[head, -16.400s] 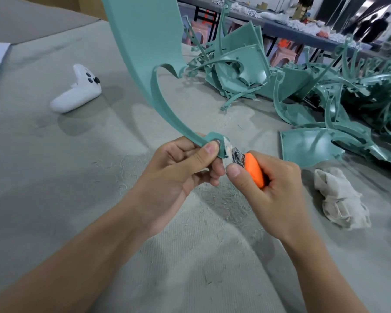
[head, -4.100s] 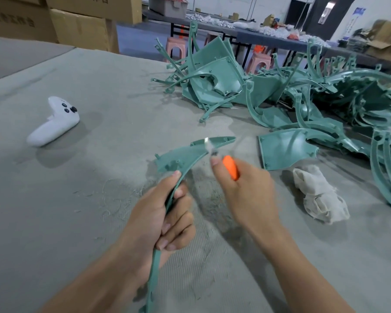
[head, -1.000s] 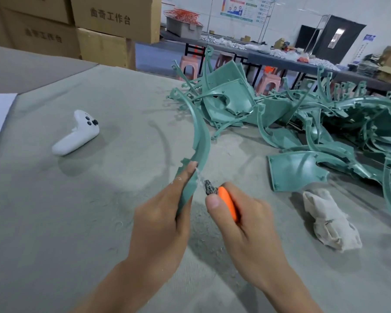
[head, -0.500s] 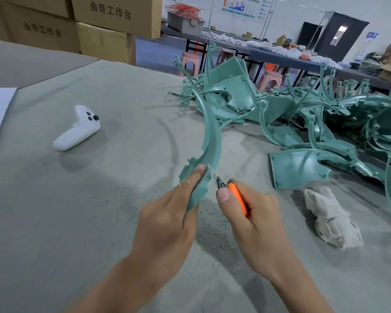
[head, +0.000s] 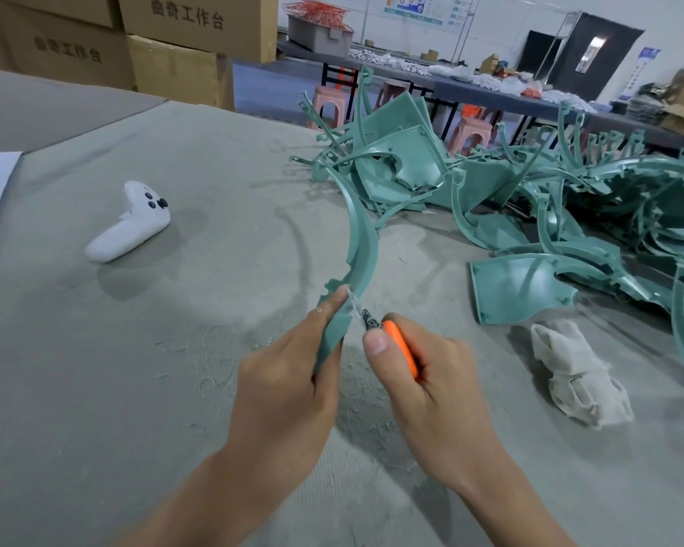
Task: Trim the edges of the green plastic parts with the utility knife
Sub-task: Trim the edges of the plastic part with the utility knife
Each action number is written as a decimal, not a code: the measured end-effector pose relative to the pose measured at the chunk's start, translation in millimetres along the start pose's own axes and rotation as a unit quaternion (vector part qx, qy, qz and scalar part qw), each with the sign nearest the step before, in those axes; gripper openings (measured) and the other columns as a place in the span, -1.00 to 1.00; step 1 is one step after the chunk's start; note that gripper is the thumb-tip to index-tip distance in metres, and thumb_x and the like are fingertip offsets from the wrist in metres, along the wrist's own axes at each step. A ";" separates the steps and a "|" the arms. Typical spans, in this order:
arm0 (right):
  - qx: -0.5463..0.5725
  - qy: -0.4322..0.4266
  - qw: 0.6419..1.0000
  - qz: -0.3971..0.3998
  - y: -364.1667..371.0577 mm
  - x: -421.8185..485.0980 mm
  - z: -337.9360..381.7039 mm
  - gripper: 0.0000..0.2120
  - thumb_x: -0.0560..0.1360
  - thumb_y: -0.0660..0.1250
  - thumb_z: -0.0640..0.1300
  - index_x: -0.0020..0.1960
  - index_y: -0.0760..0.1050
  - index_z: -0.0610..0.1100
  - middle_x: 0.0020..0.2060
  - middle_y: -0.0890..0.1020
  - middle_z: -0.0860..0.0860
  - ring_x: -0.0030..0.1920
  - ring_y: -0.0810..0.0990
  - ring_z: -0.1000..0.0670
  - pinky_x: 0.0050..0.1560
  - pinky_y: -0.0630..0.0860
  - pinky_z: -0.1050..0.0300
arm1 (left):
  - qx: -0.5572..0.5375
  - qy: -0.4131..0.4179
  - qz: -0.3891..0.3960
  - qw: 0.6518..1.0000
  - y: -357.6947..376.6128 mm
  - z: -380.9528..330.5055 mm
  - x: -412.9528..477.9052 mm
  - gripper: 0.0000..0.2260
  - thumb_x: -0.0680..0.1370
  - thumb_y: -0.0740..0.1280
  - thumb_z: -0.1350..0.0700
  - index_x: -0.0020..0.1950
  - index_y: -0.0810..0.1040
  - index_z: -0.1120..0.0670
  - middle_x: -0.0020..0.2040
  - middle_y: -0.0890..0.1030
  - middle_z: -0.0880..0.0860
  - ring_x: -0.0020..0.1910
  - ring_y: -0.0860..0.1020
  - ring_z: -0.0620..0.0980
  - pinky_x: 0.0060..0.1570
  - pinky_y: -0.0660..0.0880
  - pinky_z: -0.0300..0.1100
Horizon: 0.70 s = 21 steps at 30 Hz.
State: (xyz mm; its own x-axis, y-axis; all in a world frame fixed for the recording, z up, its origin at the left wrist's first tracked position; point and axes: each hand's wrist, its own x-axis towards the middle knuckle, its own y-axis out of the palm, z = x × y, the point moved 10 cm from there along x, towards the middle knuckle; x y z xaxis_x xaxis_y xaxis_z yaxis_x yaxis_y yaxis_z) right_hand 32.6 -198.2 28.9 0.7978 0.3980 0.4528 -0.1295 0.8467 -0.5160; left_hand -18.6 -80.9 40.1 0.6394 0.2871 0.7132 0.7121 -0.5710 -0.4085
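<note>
Foreground is filled by a grey felt tabletop (head: 155,369). Printed cardboard boxes (head: 190,29) are stacked far left. A long dark table (head: 470,88), pink stools (head: 327,103) tucked under, is set before a white wall (head: 494,21) hung with a poster (head: 423,9).

Held part: a long curved teal-green plastic strip (head: 366,246) arches from frame centre up toward the upper middle. Its lower end is gripped in the left hand (head: 289,380), and small notched tabs show on its left edge.
Knife: an orange-handled utility knife (head: 401,347) is held in the right hand (head: 439,388) just right of centre. Its short blade points up-left, against the strip's right edge.
Other parts: a tangled heap of teal-green plastic panels and ribs (head: 530,199) lies on the grey bench (head: 174,349), upper right. One fan-shaped teal-green panel (head: 518,288) lies at its near edge.
</note>
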 end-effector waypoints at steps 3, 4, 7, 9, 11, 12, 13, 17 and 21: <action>0.006 0.011 1.000 -0.004 -0.3 2.2 -4.3 -0.50 0.53 0.13 0.32 -0.33 0.20 -0.06 -0.51 0.23 0.00 -0.51 0.20 0.12 -0.48 0.15 0.36 | -0.012 -0.003 0.009 1.000 1.8 -0.8 0.1 -0.70 0.50 0.21 0.16 0.14 0.64 0.18 -0.50 0.42 -0.05 -0.26 0.37 -0.44 -0.20 0.09 -0.78; 0.010 0.014 1.000 -0.005 -0.4 3.1 -5.8 -0.48 0.53 0.12 0.33 -0.32 0.20 -0.08 -0.49 0.25 -0.07 -0.50 0.20 0.12 -0.48 0.16 0.35 | -0.016 -0.003 0.011 1.000 2.3 -1.3 0.6 -0.70 0.51 0.21 0.16 0.16 0.63 0.18 -0.50 0.32 -0.14 -0.30 0.36 -0.49 -0.21 0.10 -0.78; 0.012 0.026 1.000 -0.004 -0.6 3.8 -9.7 -0.44 0.52 0.09 0.38 -0.33 0.19 -0.09 -0.46 0.27 -0.12 -0.48 0.19 0.12 -0.47 0.17 0.32 | -0.013 -0.003 0.016 1.000 3.3 -0.7 1.2 -0.69 0.52 0.20 0.15 0.18 0.62 0.16 -0.50 0.13 -0.24 -0.36 0.32 -0.53 -0.24 0.11 -0.76; 0.006 0.029 1.000 -0.005 0.5 3.7 -11.2 -0.43 0.52 0.08 0.40 -0.34 0.18 -0.08 -0.47 0.26 -0.10 -0.49 0.19 0.12 -0.47 0.17 0.32 | -0.014 -0.007 0.020 1.000 3.6 1.0 1.7 -0.68 0.52 0.21 0.14 0.19 0.61 0.16 -0.52 0.12 -0.25 -0.39 0.29 -0.54 -0.26 0.12 -0.75; -0.004 0.033 0.999 -0.011 0.9 4.3 -13.5 -0.46 0.52 0.10 0.38 -0.35 0.17 -0.05 -0.50 0.22 0.00 -0.50 0.19 0.12 -0.48 0.16 0.32 | -0.015 -0.012 0.022 1.000 4.3 2.2 2.4 -0.69 0.53 0.21 0.12 0.20 0.61 0.15 -0.49 0.12 -0.30 -0.42 0.30 -0.49 -0.29 0.14 -0.73; -0.013 0.037 0.999 -0.016 0.0 5.0 -15.8 -0.48 0.52 0.10 0.36 -0.36 0.16 -0.04 -0.52 0.21 0.05 -0.50 0.19 0.12 -0.48 0.16 0.32 | -0.015 -0.013 0.024 1.000 4.4 1.9 2.6 -0.68 0.53 0.21 0.12 0.20 0.61 0.14 -0.47 0.15 -0.32 -0.41 0.33 -0.44 -0.29 0.14 -0.73; -0.024 0.042 0.999 -0.022 -2.1 6.1 -18.7 -0.49 0.52 0.10 0.35 -0.36 0.16 -0.04 -0.52 0.21 0.08 -0.50 0.19 0.12 -0.48 0.16 0.32 | -0.012 -0.012 0.026 1.000 4.1 0.8 2.4 -0.68 0.53 0.21 0.12 0.20 0.61 0.15 -0.44 0.22 -0.33 -0.38 0.37 -0.37 -0.26 0.14 -0.73; -0.063 0.059 0.995 -0.039 -14.6 11.7 -28.2 -0.49 0.51 0.06 0.35 -0.37 0.14 -0.04 -0.52 0.22 0.06 -0.48 0.19 0.10 -0.46 0.17 0.25 | -0.009 0.001 0.022 1.000 3.9 -4.4 -0.9 -0.68 0.48 0.23 0.16 0.16 0.63 0.16 -0.32 0.42 -0.25 -0.29 0.40 -0.26 -0.17 0.11 -0.76; -0.031 0.026 0.999 -0.020 -9.0 8.7 -19.7 -0.52 0.53 0.12 0.30 -0.37 0.14 -0.01 -0.52 0.21 0.08 -0.50 0.19 0.13 -0.48 0.15 0.33 | -0.011 0.000 0.023 1.000 5.7 -2.7 0.4 -0.69 0.50 0.22 0.14 0.17 0.63 0.15 -0.40 0.20 -0.36 -0.35 0.29 -0.39 -0.21 0.12 -0.76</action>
State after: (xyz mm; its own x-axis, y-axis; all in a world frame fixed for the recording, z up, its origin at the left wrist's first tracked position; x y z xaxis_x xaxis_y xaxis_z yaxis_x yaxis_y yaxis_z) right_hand 52.3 -209.3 23.1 0.8311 0.3443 0.4367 -0.0618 0.8376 -0.5427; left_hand -15.1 -86.1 39.6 0.6713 0.2603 0.6939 0.6755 -0.6003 -0.4283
